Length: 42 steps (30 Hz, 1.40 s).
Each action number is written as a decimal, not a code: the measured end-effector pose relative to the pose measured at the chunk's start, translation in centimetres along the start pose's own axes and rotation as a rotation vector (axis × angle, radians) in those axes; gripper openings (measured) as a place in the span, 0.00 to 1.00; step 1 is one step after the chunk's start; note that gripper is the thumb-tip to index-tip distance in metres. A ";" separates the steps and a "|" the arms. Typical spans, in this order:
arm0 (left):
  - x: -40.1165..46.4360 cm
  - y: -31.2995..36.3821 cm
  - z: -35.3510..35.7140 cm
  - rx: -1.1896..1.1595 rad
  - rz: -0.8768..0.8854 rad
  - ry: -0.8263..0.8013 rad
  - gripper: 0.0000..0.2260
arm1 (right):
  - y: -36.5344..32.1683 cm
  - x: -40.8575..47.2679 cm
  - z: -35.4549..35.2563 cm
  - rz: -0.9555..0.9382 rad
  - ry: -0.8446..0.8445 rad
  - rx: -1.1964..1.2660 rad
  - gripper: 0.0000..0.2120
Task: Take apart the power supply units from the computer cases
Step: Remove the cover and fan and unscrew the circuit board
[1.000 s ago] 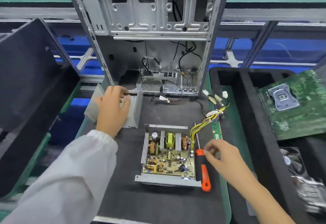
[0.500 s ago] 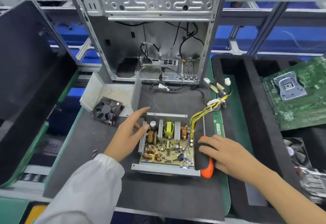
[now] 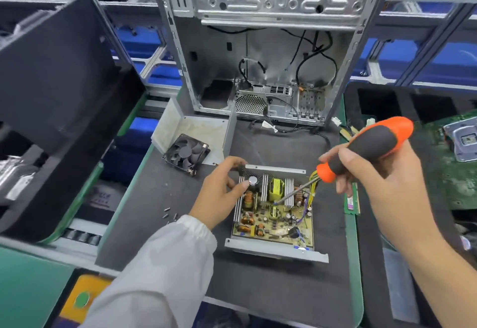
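Observation:
An opened power supply unit (image 3: 273, 214) lies on the black mat, its circuit board with coils, heat sinks and yellow wires exposed. My left hand (image 3: 222, 191) grips its back left corner, thumb by the large capacitor. My right hand (image 3: 379, 173) grips an orange and black screwdriver (image 3: 366, 147), whose tip touches the board near the yellow transformer. The power supply's grey cover (image 3: 196, 131) and a black fan (image 3: 185, 153) lie at the back left. The empty computer case (image 3: 258, 44) stands upright behind.
Several loose screws (image 3: 169, 215) lie on the mat (image 3: 258, 289) left of my forearm. A black foam tray (image 3: 51, 95) stands tilted at the left. A green motherboard (image 3: 454, 162) rests on the foam tray at the right. A memory stick (image 3: 352, 201) lies beside the unit.
My right hand picked the screwdriver up off the mat and set its tip on the board. My left hand left the cover and moved onto the unit's back left corner.

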<state>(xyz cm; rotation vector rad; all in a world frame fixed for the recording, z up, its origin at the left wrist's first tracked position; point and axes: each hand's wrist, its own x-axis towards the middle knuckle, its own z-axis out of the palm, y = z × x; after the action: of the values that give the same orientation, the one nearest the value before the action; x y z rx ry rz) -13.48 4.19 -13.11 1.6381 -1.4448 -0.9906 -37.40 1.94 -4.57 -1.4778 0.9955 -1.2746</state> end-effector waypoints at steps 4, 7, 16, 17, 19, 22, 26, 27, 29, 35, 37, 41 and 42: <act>-0.6 -0.5 -0.1 -0.082 -0.027 -0.013 0.13 | 0.2 0.0 3.1 0.029 -0.102 0.032 0.17; -1.1 -1.1 -1.1 -0.196 -0.077 -0.003 0.14 | 0.3 -0.6 4.3 0.035 -0.187 -0.032 0.23; -4.7 -4.4 -1.0 -0.184 -0.101 0.080 0.12 | 1.3 -2.8 6.7 0.053 -0.296 -0.224 0.22; -4.9 -4.7 -0.7 -0.188 -0.095 0.075 0.13 | 1.4 -3.0 7.0 0.038 -0.312 -0.245 0.21; -5.2 -5.0 -0.3 -0.183 -0.074 0.064 0.15 | 1.4 -3.1 7.2 0.012 -0.337 -0.284 0.20; -5.3 -5.4 -0.1 -0.185 -0.063 0.058 0.16 | 1.6 -3.4 7.5 -0.003 -0.366 -0.307 0.19; -5.5 -6.1 -0.1 -0.204 -0.064 0.021 0.13 | 1.5 -3.5 7.8 0.006 -0.369 -0.317 0.19; -5.5 -6.2 -0.1 -0.213 -0.065 0.016 0.12 | 1.5 -3.4 7.8 0.005 -0.371 -0.319 0.19; -5.6 -6.3 -0.2 -0.232 -0.062 0.000 0.12 | 1.3 -3.4 7.9 -0.001 -0.382 -0.335 0.19; -5.8 -6.4 -0.4 -0.271 -0.054 -0.027 0.12 | 1.0 -3.6 8.0 -0.028 -0.417 -0.394 0.14; -5.8 -6.4 -0.5 -0.279 -0.049 -0.033 0.13 | 0.7 -3.4 8.2 -0.035 -0.420 -0.422 0.15; -5.7 -6.0 -0.9 -0.304 -0.047 -0.035 0.15 | -0.8 -2.2 8.4 -0.103 -0.483 -0.579 0.18; -5.6 -5.7 -1.0 -0.305 -0.044 -0.034 0.15 | -1.3 -1.8 8.5 -0.118 -0.498 -0.645 0.19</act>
<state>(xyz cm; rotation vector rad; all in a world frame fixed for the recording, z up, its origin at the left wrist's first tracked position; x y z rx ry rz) -10.46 10.39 -17.32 1.4401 -1.2143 -1.2040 -29.26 5.12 -4.20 -2.2336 1.0282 -0.6070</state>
